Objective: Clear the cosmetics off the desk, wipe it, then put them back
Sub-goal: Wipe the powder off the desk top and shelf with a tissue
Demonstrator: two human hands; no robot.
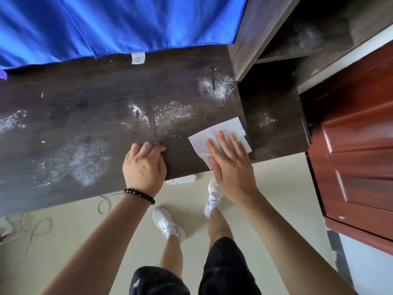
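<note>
The dark wooden desk (89, 99) carries several patches of white dust and no cosmetics that I can see. A white paper tissue (221, 130) lies flat near the desk's front right corner. My right hand (229, 165) presses down on the tissue with its fingers spread flat. My left hand (144, 165), with a dark bead bracelet at the wrist, rests on the front edge of the desk, fingers curled onto the top.
A blue cloth (106, 24) hangs along the back of the desk. A dark shelf unit (276, 39) stands at the right end, with a red-brown door (357, 145) beyond it. Cables (32, 226) lie on the pale floor at the left.
</note>
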